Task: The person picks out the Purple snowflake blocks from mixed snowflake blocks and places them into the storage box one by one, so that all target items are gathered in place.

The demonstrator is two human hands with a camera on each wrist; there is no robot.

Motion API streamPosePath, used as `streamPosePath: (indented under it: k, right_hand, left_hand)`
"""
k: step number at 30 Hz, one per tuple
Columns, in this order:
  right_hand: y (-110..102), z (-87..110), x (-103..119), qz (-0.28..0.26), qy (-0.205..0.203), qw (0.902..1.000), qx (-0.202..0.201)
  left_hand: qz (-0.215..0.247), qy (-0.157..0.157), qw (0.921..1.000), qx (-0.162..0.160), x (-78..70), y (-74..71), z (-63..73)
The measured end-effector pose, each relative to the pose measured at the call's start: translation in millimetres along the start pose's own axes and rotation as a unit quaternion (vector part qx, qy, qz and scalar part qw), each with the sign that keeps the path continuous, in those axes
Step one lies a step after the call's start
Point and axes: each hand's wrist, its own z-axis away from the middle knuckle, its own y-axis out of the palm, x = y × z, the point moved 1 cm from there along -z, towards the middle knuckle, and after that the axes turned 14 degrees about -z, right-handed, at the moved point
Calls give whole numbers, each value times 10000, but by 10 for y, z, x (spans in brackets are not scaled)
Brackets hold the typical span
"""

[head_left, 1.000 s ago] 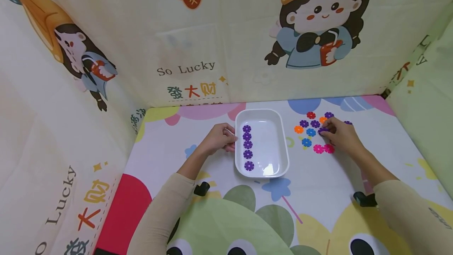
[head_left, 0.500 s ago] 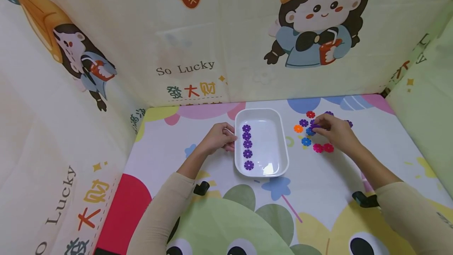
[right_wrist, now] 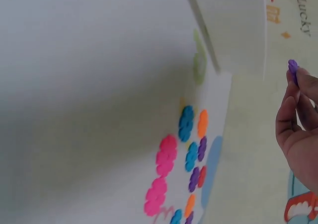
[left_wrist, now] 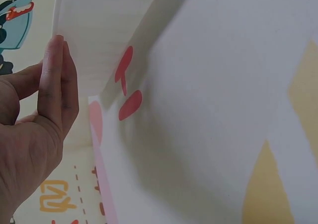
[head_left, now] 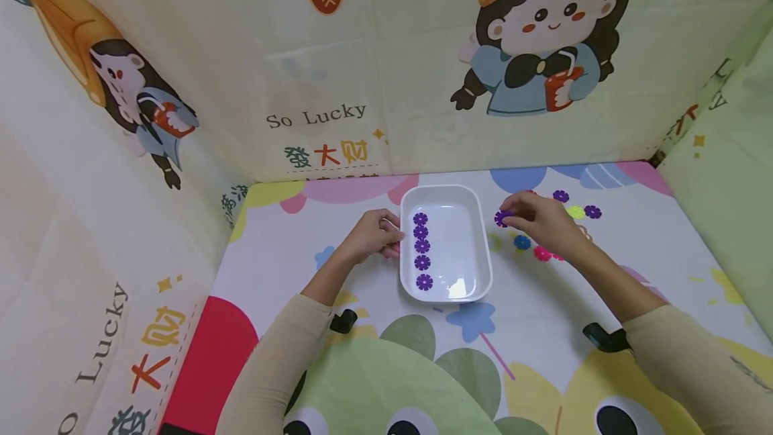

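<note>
My right hand (head_left: 543,221) pinches a purple flower-shaped plastic disc (head_left: 500,219) between thumb and fingertips, just right of the white tray (head_left: 486,247). The right wrist view shows that purple disc (right_wrist: 292,65) edge-on at the fingertips. My left hand (head_left: 373,235) holds the tray's left rim; in the left wrist view, the left hand (left_wrist: 44,105) has its fingertips right at the tray's wall (left_wrist: 94,40). Inside the tray, several purple flower discs (head_left: 423,246) form a column along the left side.
Loose flower discs lie right of the tray, partly behind my right hand: a blue disc (head_left: 522,242), a pink disc (head_left: 542,254), purple discs (head_left: 592,212) and others. Orange and red ones show in the right wrist view. A printed cloth wall (head_left: 417,133) rises behind the patterned tabletop (head_left: 362,294).
My right hand has moved left from the loose discs toward the tray, carrying the purple disc with it. The left hand and tray have stayed in place.
</note>
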Motion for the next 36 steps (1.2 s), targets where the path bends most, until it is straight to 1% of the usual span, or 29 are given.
streamPosePath:
  k: [8,13,16,24,29,36]
  right_hand:
    - [198,-77,178,-125,7,9972,736]
    - [340,-138,247,-227,44,9924,1209]
    - [414,-179,284,-215,106,9878,1536]
    - [585,-264,377,-98,35,9725,2325]
    - [690,-311,416,-7,64,9599,2804]
    - [855,-373,439,365,145,9412,3355]
  left_hand:
    - [1,-10,10000,1,36,1,-19]
    - [-11,-5,10000,-28,33,5,-25]
    - [-20,-4,10000,-33,30,6,-27]
    - [-48,19,10000,-7,11,20,-24]
    - [-86,33,10000,-21,5,5,-22]
    - [21,17,10000,64,4,-13,-22]
